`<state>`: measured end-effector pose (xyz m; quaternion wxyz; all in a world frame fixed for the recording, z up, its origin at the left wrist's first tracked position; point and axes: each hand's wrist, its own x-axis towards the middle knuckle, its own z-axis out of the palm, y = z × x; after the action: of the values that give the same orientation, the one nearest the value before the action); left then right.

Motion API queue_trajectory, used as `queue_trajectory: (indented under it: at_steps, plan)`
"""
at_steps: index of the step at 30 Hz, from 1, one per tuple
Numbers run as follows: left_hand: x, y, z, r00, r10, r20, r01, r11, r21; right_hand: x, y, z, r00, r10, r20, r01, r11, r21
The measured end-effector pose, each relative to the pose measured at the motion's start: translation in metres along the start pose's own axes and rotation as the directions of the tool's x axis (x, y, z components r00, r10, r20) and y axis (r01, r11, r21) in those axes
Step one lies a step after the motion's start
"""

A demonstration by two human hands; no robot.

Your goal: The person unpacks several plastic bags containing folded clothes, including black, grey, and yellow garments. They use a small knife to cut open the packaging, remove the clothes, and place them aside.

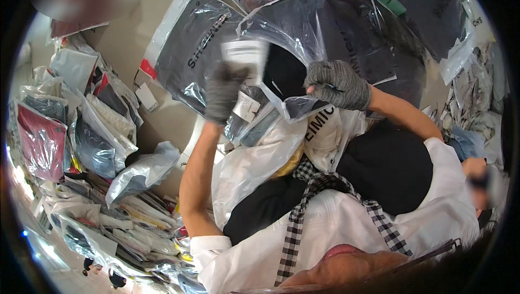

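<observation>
Both my hands wear grey knit fingerless gloves. My left hand [225, 93] is closed on a white card tag [244, 53], which is blurred by motion. My right hand [338, 85] is closed at the edge of a clear plastic bag [303, 107], its fingers pinched together. Between my hands, black folded fabric [285, 69] shows in the bag's mouth. Just below my left hand, a smaller white tag [246, 106] lies on a dark wrapped garment [249, 128]. A bag with cream fabric [323, 131] rests near my lap.
Ahead lie several large bagged dark garments [200, 39], overlapping each other. Stacks of bagged clothes [97, 110] line the left side, and a loose silvery bag [143, 169] rests on them. More piled bags [474, 99] stand at the right. Another person's hand [475, 177] shows at the right edge.
</observation>
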<state>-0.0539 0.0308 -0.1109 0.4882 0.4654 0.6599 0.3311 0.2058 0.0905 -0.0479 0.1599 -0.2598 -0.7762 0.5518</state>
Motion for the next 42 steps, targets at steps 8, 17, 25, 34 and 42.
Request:
queue_trajectory:
  at_steps: [8, 17, 25, 34, 42]
  plan:
    - [-0.054, -0.005, -0.009, 0.98, -0.2, 0.013, 0.066, 0.259, -0.964, 0.009, 0.009, 0.031, 0.958, -0.044, 0.284, 0.196, 0.822, -0.535]
    - [-0.045, -0.008, -0.046, 0.981, -0.133, -0.139, -0.127, 0.098, -0.987, 0.027, 0.028, 0.033, 0.916, 0.242, 0.32, -0.039, 0.847, -0.53]
    - [-0.061, 0.009, -0.025, 0.987, -0.117, -0.109, -0.087, 0.181, -0.98, 0.051, 0.029, 0.041, 0.743, 0.386, 0.546, -0.567, 0.797, 0.209]
    - [-0.066, 0.019, -0.018, 0.988, -0.023, -0.153, -0.137, 0.33, -0.934, 0.074, 0.027, 0.042, 0.597, 0.464, 0.654, -0.738, 0.638, 0.221]
    - [-0.071, 0.02, -0.01, 0.97, 0.242, -0.03, -0.174, 0.599, -0.782, 0.086, 0.03, 0.057, 0.681, 0.411, 0.606, -0.687, 0.644, 0.336]
